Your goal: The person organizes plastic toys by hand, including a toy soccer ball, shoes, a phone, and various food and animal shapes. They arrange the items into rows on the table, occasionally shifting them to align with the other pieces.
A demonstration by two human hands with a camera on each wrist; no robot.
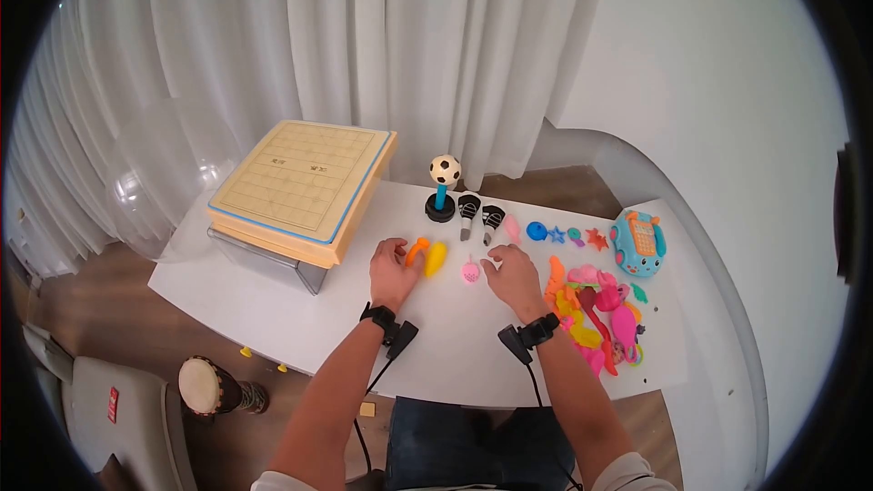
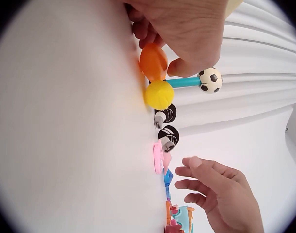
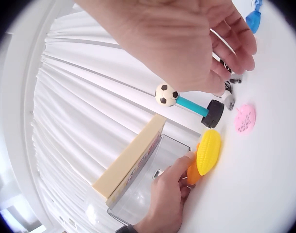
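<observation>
My left hand (image 1: 393,275) is low over the white table, its thumb and fingers around an orange toy piece (image 2: 153,62). Right beside that piece lies a yellow toy corn cob (image 3: 209,152), overlapping it in both wrist views. My right hand (image 1: 515,278) hovers with relaxed, parted fingers and nothing in them. To its left, a flat pink toy with dark dots (image 3: 245,119) lies on the table. Behind the hands stand a small soccer ball on a blue stem with a black base (image 1: 443,187) and two black-and-white toy shoes (image 1: 468,215).
At the left a wooden board box (image 1: 305,177) rests on a clear stand (image 1: 273,259). Farther right are a blue toy telephone (image 1: 638,244), small blue and red star pieces (image 1: 556,235), and a heap of colourful plastic toys (image 1: 596,314). A drum (image 1: 205,386) stands on the floor.
</observation>
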